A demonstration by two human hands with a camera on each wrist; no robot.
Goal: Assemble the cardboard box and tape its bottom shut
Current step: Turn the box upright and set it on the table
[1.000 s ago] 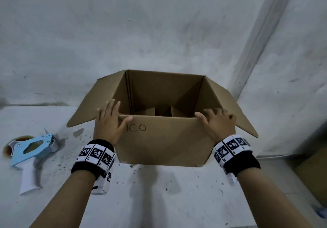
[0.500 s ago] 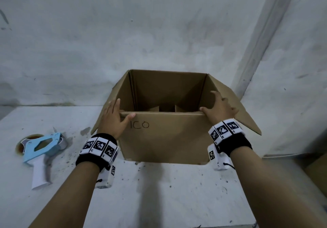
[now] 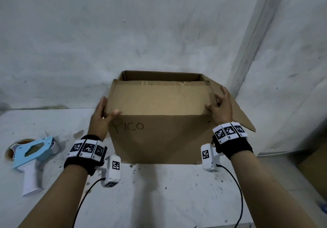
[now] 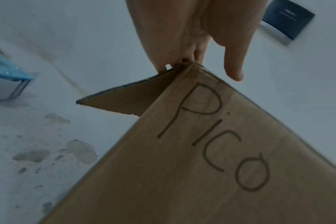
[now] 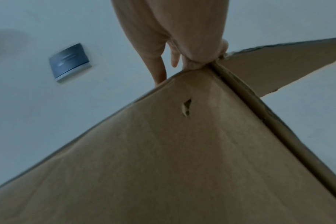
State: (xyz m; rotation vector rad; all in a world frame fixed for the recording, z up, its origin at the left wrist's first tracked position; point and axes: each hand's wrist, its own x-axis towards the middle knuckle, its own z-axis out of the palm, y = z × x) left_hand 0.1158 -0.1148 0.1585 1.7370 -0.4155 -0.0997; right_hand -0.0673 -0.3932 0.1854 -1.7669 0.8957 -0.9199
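Observation:
The brown cardboard box (image 3: 159,139) marked "PICO" stands on the white table (image 3: 159,192). Its near long flap (image 3: 159,98) lies folded over the opening, and the right side flap (image 3: 238,114) still juts outward. My left hand (image 3: 101,116) clasps the upper left corner, thumb across the front fold, fingers up the left side. The left wrist view shows the box (image 4: 201,159) with its left side flap (image 4: 125,98) hanging out below that hand (image 4: 182,37). My right hand (image 3: 221,107) presses splayed, straight fingers on the upper right corner, also seen from the right wrist (image 5: 173,37).
A blue and white tape dispenser (image 3: 33,155) lies on the table to the left, its edge showing in the left wrist view (image 4: 6,84). The wall (image 3: 159,33) rises close behind the box. More cardboard (image 3: 315,171) sits low at the right. A grey wall plate (image 5: 69,62) hangs above.
The near long flap has swung up and over the opening, hiding the inside. The left side flap has dropped out of the head view. Both hands slid to the top corners.

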